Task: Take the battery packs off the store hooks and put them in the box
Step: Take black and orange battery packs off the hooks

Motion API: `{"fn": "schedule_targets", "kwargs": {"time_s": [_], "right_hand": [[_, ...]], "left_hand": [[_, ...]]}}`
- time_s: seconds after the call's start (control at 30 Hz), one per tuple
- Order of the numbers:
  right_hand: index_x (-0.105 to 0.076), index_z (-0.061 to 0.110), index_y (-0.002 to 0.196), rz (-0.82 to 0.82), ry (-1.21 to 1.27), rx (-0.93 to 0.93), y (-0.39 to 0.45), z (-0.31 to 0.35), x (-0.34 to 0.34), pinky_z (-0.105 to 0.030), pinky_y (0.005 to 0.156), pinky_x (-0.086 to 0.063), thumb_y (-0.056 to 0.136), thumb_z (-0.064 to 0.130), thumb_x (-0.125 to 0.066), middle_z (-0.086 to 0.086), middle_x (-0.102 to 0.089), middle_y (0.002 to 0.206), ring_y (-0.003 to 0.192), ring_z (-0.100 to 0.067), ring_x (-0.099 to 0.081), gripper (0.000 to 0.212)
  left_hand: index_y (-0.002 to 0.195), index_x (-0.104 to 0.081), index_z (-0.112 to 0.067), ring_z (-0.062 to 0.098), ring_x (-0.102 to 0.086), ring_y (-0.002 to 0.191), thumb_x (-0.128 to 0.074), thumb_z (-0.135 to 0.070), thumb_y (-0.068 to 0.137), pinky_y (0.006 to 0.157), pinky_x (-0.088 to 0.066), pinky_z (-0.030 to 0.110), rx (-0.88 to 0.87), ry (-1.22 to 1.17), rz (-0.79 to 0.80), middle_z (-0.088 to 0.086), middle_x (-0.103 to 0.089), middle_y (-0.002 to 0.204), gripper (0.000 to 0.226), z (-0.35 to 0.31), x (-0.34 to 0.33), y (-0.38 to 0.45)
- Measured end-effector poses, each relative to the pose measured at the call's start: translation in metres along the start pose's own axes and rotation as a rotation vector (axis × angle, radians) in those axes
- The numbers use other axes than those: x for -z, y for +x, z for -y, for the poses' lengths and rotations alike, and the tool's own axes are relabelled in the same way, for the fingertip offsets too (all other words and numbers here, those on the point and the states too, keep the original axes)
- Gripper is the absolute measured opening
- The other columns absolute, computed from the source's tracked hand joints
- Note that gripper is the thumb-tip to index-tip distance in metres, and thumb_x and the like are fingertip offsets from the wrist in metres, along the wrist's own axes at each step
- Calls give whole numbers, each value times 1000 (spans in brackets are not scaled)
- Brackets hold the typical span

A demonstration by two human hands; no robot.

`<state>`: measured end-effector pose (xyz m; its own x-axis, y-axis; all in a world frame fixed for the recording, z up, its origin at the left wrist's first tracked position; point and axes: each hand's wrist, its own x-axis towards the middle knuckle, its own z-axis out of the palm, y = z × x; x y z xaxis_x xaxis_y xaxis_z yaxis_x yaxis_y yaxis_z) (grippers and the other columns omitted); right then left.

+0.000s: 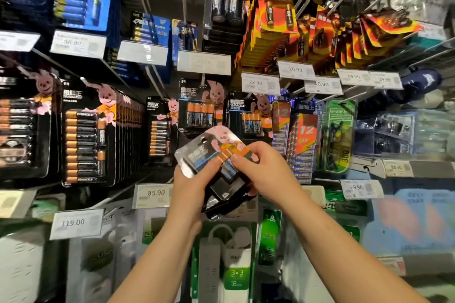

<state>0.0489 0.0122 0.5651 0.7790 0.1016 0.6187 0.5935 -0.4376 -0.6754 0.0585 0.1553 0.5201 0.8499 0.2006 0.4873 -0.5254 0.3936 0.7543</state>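
Note:
A stack of black battery packs (197, 152) with a pink rabbit on the card is off the hooks, tilted, in front of the display. My left hand (190, 179) grips the stack from its left side and underneath. My right hand (261, 167) holds it from the right, thumb across the orange-topped batteries on the top pack. More packs of the same kind hang on the hooks just behind, one (200, 106) at the centre and another (248, 113) to its right. No box is in view.
Long metal hooks with price tags (204, 63) stick out toward me all over the wall. Big battery packs (88, 135) hang at the left, orange card packs (275, 24) at the upper right. Power strips (229, 263) hang below my arms.

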Motion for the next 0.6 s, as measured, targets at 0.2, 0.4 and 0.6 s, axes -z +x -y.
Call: {"fn": "schedule_targets", "kwargs": {"time_s": [0.2, 0.4, 0.6], "right_hand": [[-52, 21, 108, -155, 144, -53, 0, -10, -9, -18, 41, -46, 92, 41, -58, -7, -58, 108, 77, -18, -64, 26], [-48, 22, 107, -280, 431, -79, 11, -10, -2, -26, 44, -52, 96, 29, -57, -8, -62, 98, 51, -13, -65, 15], [-42, 22, 118, -369, 479, -119, 28, -22, 6, -21, 47, -52, 97, 29, -54, -17, -50, 131, 49, -7, -64, 25]], "left_hand": [[124, -58, -16, 24, -72, 98, -80, -10, 76, 80, -56, 39, -40, 131, 29, 7, -74, 108, 54, 3, 10, 1], [123, -57, -13, 23, -73, 92, -77, -8, 75, 72, -55, 33, -32, 58, -16, 8, -74, 106, 51, 3, 13, 1], [129, -55, -14, 28, -72, 98, -75, -9, 80, 79, -57, 42, 0, -6, -34, 11, -72, 113, 54, 4, 23, 9]]}}
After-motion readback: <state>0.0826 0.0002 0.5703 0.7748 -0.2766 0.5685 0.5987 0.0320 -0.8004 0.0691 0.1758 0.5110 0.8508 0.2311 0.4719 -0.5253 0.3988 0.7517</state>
